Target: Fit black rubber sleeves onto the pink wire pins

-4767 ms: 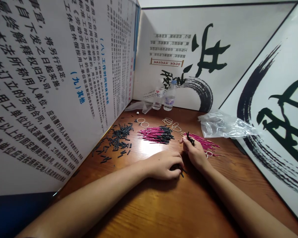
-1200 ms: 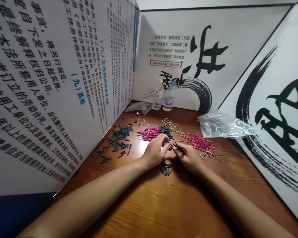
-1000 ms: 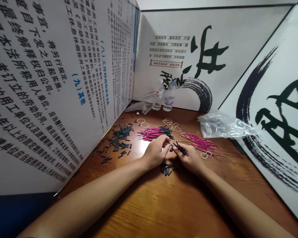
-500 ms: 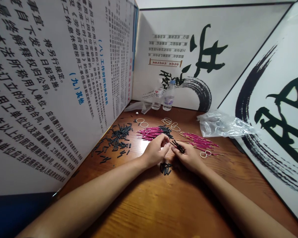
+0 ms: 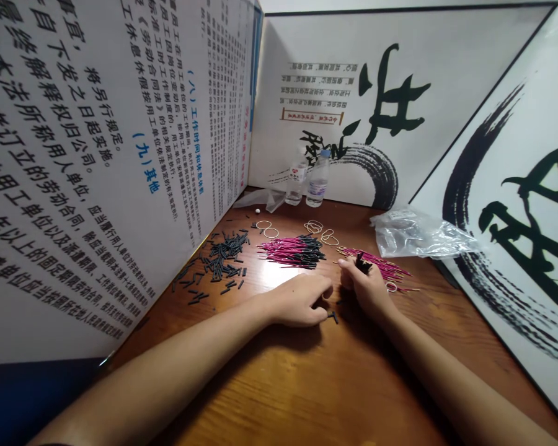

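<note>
Left hand [image 5: 303, 301] lowered since last frame, near tabletop [image 5: 260, 384] at frame centre, thumb and fingers parted beside loose tubes [image 5: 333, 318], right hand [image 5: 368, 290] shifted right, fingers round tube bunch [image 5: 363, 264], pink sticks [image 5: 397, 269] just behind, tube pile [image 5: 224, 255] left of centre.

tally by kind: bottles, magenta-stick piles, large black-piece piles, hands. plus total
Bottles: 2
Magenta-stick piles: 2
Large black-piece pile: 1
Hands (left hand, right hand): 2
Total: 7, counting each pile as one
</note>
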Motion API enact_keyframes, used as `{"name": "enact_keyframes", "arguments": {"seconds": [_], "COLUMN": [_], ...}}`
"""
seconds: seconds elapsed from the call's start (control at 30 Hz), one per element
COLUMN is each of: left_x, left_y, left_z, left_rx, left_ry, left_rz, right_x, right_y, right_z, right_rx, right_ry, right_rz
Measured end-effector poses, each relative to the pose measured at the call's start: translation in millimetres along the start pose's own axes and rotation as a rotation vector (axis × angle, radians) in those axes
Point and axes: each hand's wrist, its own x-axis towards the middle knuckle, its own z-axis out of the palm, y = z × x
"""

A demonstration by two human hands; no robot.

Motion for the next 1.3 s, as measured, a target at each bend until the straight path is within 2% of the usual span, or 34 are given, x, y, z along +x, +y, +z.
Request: {"name": "enact_keyframes", "arguments": {"seconds": [0.2, 0.27, 0.57, 0.73, 0.97, 1.3], "left_x": [-4, -6, -6, -7, -9, -6], "left_y": [-1, -1, -1, 3, 2, 4], "left_z": [-17.3, -20.2, -19.8, -20.0, -12.8, -15.4], "left_rx": [-0.067, -0.076, -0.059, 0.013, 0.106, 0.003], "left_ry": [-0.224, -0.252, -0.27, -0.287, -0.246, -0.238], "left_rz": [-0.017, -0.026, 0.025, -0.016, 0.004, -0.065], "right_x": [3, 3, 1, 1, 0, 0], "right_y": [0, -2, -4, -3, -6, -3], "right_z": [1, 3, 7, 6, 7, 6], "right_rx": [-0.249, -0.303, -0.392, -0.417, -0.432, -0.428], "right_ry": [-0.096, -0.117, -0.149, -0.149, -0.157, -0.162], "right_rz": [-0.004, -0.044, -0.136, -0.119, -0.126, -0.146]}}
